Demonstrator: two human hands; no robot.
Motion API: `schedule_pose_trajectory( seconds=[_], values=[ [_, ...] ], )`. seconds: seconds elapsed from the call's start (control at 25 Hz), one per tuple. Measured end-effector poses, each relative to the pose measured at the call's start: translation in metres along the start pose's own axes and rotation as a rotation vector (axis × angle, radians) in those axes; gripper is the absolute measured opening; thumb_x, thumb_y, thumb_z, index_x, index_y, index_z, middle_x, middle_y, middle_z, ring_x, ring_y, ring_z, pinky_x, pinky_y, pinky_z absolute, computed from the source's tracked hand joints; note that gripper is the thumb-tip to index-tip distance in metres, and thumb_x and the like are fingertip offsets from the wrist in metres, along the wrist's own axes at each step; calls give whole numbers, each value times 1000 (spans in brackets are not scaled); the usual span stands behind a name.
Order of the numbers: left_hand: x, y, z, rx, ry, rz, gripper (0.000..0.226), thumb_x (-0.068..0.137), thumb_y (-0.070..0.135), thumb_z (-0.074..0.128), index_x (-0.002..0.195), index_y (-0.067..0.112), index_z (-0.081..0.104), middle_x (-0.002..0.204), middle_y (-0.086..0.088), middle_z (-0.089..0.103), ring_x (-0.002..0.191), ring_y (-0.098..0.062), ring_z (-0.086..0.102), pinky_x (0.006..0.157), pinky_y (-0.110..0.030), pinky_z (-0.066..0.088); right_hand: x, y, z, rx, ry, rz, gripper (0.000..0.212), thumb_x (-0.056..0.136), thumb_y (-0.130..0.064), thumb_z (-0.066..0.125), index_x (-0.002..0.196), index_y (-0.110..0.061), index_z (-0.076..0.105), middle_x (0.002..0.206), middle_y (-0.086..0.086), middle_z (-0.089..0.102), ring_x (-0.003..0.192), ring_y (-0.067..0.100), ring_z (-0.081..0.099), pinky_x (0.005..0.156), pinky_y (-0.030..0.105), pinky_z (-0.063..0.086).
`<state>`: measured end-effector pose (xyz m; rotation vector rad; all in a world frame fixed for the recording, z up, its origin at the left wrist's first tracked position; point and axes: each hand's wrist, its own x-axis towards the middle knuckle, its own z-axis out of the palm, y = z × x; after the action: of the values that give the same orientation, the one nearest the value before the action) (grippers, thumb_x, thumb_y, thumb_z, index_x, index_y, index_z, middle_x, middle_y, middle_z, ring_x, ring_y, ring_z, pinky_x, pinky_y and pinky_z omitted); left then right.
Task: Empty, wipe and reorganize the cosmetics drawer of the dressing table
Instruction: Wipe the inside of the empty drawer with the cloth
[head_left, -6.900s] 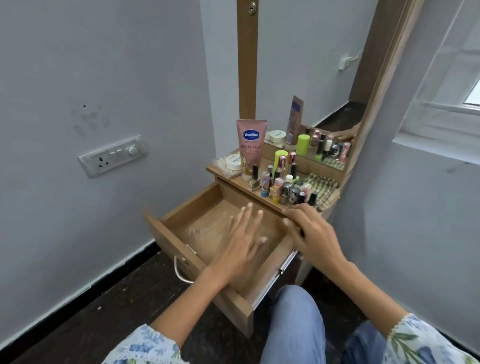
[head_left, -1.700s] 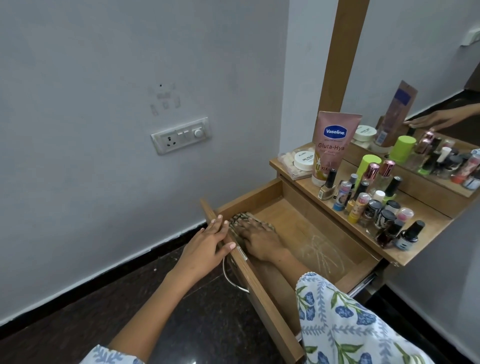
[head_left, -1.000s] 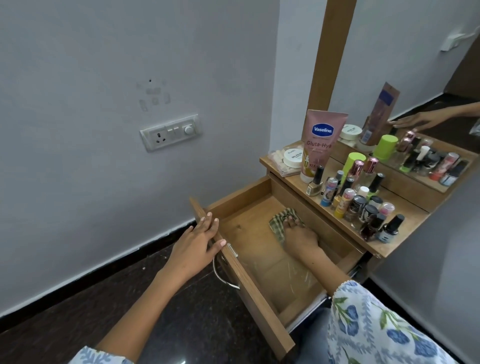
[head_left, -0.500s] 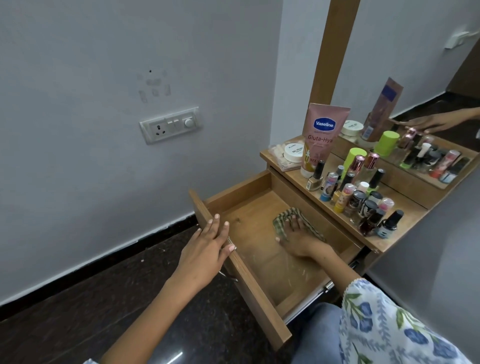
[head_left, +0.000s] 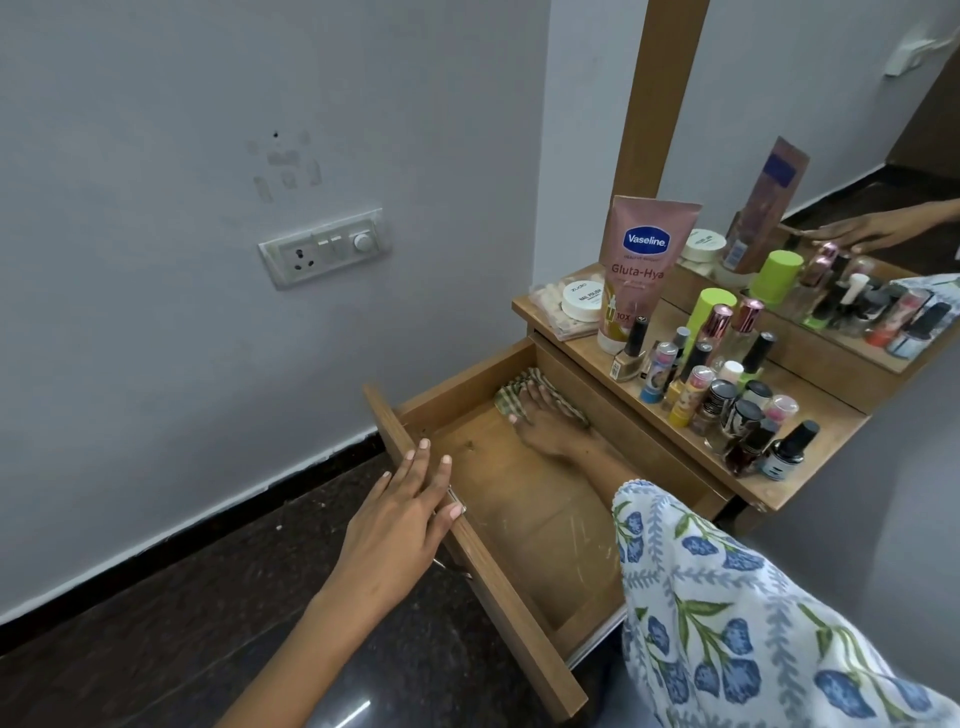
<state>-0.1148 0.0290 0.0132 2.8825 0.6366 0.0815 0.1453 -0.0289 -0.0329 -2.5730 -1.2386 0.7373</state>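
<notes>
Head view: drawer (head_left: 519, 597) emptied, wiping underway.
Right hand (head_left: 545, 421): flat, pressing cloth (head_left: 511, 395) in far corner.
Left hand (head_left: 400, 519): fingers straight, resting on drawer front.
Left: restock cosmetics (head_left: 727, 384) from table (head_left: 810, 452).

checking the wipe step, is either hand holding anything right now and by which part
Neither grips anything. The right hand presses flat on top of the checked cloth; the left hand rests on the drawer front's top edge.

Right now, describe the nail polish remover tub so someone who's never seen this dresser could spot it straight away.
Start at the wooden dressing table top, above the open drawer, and go to its far left corner by the wall. There, just left of the tall pink Vaseline tube, the tub rests on a clear packet. It is the only low, round, white container among upright bottles.
</notes>
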Motion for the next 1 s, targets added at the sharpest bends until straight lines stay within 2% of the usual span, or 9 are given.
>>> schedule_pose_trajectory(
  seconds=[0.2, 0.32, 0.4, 0.52, 0.72, 0.88, 1.0],
  values=[
    [-1, 1, 4, -24, 12, 2, 59, 98, 51, 19, 150, 28, 2, 154, 4, -17, 144, -9, -10, 116, -28, 1, 6, -3, 0, 80, 16, -6, 56, 103, -31, 28, 153, -13, 8, 161, 4, -7, 148, 18, -11, 118, 36, -6],
    [-1, -1, 3, -26, 10, 1, 60, 98, 50, 20, 150, 27, 3, 154, 4, -16, 144, -10, -9, 117, -29, 3, -6, -21, 13, 63, -50, -152, 55, 102, -23, 34, 152, -17, 13, 161, 3, 0, 148, 20, -6, 118, 41, -3],
    [-3, 0, 3, -22, 9, -7, 61, 98, 51, 19, 150, 25, 2, 154, 5, -17, 144, -9, -9, 117, -29, 4, -18, -45, 34, 105, -119, -272, 57, 97, -9, 39, 150, -18, 22, 161, 3, 5, 148, 20, -3, 120, 43, -2],
    [-9, 2, 1, -55, -16, -26, 67, 96, 54, 19, 150, 21, -3, 153, 8, -18, 143, -6, -10, 117, -28, 3, -31, -66, 38, 153, -207, -331, 63, 90, 6, 40, 149, -13, 29, 160, 7, 10, 148, 22, 3, 121, 40, 4],
    [-11, 5, -5, -29, -33, -33, 70, 96, 56, 23, 151, 17, 1, 157, 4, -10, 145, -8, -3, 118, -30, 5, -69, -50, 22, -10, -265, -364, 66, 87, 7, 40, 147, -19, 33, 158, 8, 23, 145, 25, 19, 119, 37, 17],
    [-11, 8, -10, -15, -56, -34, 72, 95, 58, 27, 151, 17, 6, 158, 2, -6, 146, -9, 0, 119, -32, 6, -115, -18, 24, -117, -363, -360, 60, 91, 2, 41, 144, -25, 40, 148, 11, 38, 133, 30, 39, 111, 37, 31],
    [-15, 14, -10, 0, -74, -16, 75, 93, 60, 29, 151, 18, 8, 158, 1, -5, 146, -10, 1, 119, -32, 5, -138, -8, 37, -274, -332, -361, 61, 93, -3, 40, 148, -27, 28, 158, 5, 21, 142, 28, 25, 117, 40, 23]
  ],
)
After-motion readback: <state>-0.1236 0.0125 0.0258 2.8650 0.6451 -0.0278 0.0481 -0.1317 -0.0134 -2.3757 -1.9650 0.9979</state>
